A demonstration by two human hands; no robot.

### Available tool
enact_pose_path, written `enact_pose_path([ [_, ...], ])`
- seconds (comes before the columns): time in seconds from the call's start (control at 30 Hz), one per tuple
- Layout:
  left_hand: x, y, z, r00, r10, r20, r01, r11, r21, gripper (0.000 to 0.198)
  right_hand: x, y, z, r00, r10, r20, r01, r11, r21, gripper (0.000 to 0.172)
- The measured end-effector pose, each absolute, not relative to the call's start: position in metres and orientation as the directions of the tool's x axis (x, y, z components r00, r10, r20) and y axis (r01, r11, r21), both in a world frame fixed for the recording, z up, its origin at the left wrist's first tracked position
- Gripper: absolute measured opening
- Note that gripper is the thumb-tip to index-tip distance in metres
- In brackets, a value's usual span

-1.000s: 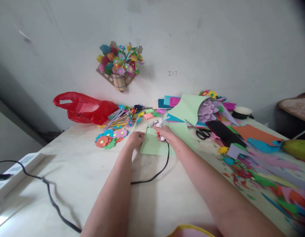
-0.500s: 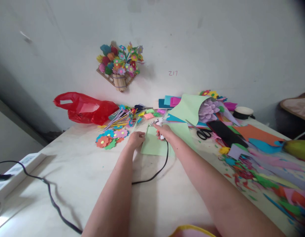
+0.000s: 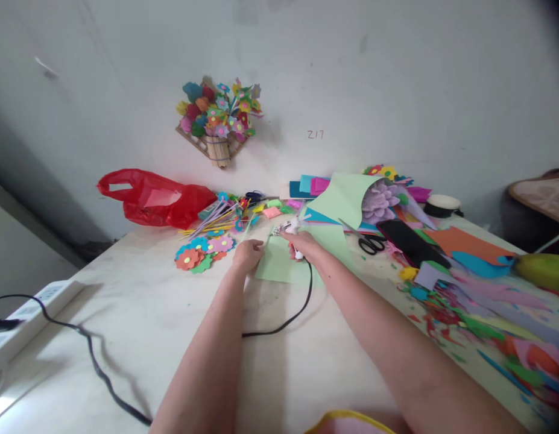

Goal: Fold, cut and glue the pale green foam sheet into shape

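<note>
A light green sheet (image 3: 279, 265) lies flat on the table in front of me. My left hand (image 3: 248, 254) is at its left edge, fingers pressed together on the margin. In my right hand (image 3: 304, 244) is a white hot glue gun (image 3: 290, 226), its nozzle end pointing left over the sheet's upper left part. A black cord (image 3: 301, 307) runs from the gun's handle toward me and passes under my left forearm. The fingertips of both hands are small and partly hidden.
Foam flowers (image 3: 200, 253) and thin sticks (image 3: 216, 220) lie left, near a red plastic bag (image 3: 157, 199). Scissors (image 3: 372, 243), a phone (image 3: 410, 241), a wrapped lilac flower (image 3: 379, 202) and colourful scraps (image 3: 460, 313) fill the right. A power strip (image 3: 35, 313) sits at far left.
The glue gun has tilted slightly, its handle end coming a little toward me. My left hand stays at the sheet's left edge, and the view has shifted slightly.
</note>
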State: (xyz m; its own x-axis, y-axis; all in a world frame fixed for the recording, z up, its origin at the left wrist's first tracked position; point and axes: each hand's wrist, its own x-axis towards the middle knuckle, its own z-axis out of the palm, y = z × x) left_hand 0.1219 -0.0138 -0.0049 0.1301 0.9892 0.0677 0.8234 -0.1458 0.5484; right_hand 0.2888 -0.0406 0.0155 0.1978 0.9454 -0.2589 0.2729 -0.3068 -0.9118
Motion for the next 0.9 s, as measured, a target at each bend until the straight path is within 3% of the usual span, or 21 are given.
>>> enact_pose_path([
  [0.47,0.123,-0.019,-0.003,0.062,0.993,0.100,0.830,-0.107,0.547,0.038,0.292,-0.053,0.012,0.111,0.960,-0.258,0.261,-0.278,-0.924,0.035],
  [0.9,0.123,-0.020,-0.002,0.066,0.992,0.111,0.839,-0.115,0.532,0.037,0.283,-0.043,0.013,0.217,0.943,-0.253,0.220,-0.299,-0.928,0.038],
])
